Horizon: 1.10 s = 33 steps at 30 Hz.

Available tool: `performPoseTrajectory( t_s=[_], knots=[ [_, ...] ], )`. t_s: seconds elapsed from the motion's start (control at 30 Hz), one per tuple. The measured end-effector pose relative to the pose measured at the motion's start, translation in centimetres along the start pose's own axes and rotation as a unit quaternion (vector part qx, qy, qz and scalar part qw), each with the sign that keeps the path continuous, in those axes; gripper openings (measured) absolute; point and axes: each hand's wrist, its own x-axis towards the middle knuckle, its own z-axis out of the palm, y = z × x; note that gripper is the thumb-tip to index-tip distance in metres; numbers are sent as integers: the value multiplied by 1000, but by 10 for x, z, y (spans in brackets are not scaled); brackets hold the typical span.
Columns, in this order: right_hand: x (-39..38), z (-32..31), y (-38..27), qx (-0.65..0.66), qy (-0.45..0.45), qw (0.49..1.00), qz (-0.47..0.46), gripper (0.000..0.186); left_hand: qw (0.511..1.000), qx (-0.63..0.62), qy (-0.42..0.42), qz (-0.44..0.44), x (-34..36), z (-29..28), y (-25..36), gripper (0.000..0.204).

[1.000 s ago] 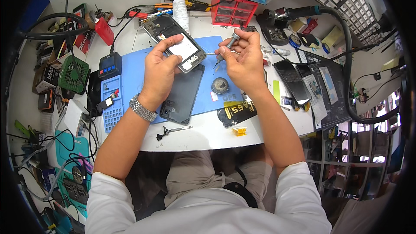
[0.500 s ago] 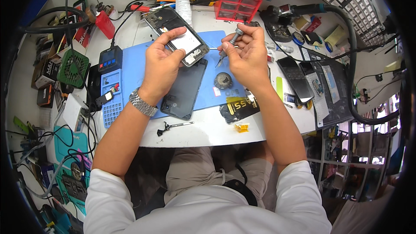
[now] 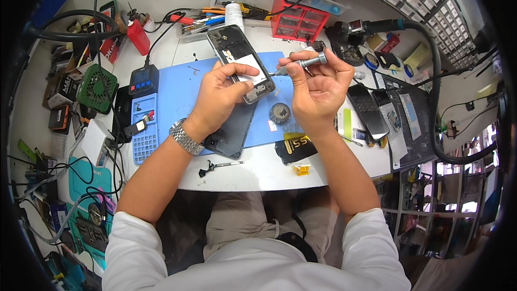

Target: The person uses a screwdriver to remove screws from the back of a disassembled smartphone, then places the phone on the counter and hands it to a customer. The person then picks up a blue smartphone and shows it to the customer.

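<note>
Head view: my left hand [image 3: 215, 97] grips an opened phone [image 3: 230, 37] above a blue mat [image 3: 175, 89], hiding its lower left edge and part of a dark panel [image 3: 231, 137]. My right hand [image 3: 319, 94] pinches a grey screwdriver [image 3: 313, 62]; whether its tip touches the phone, I cannot tell.

Bold yellow lettering marks a black packet [image 3: 296, 149] at the near right corner of a blue work mat [image 3: 180, 97], whose own surface carries large dark printed letters close to that corner. Left of the mat, white capitals stand on a black box [image 3: 63, 94]; beyond it, toward the mat's far left, pale lettering shows on a red box [image 3: 109, 53]. A short printed word labels a teal tray [image 3: 89, 175], nearer the person and left of the mat. Behind the mat, a white cylinder [image 3: 233, 15] bears print too small to read.
</note>
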Motion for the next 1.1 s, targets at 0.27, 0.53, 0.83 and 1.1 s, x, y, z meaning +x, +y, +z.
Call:
performPoseTrajectory(
  t_s=[0.27,0.53,0.83,1.1],
  knots=[
    [-3,2,-4,10,-9,1000,7,59,997,32,-22,65,1,5,-3,18],
    [-4,3,-1,4,-19,1000,-15,62,997,42,-24,59,0,5,-2,15],
    [-5,3,0,2,-20,1000,-23,60,994,83,-14,71,1,5,-4,16],
    [-7,4,-1,-7,-18,999,-25,61,995,-88,-24,-28,-1,4,4,43]
  ],
)
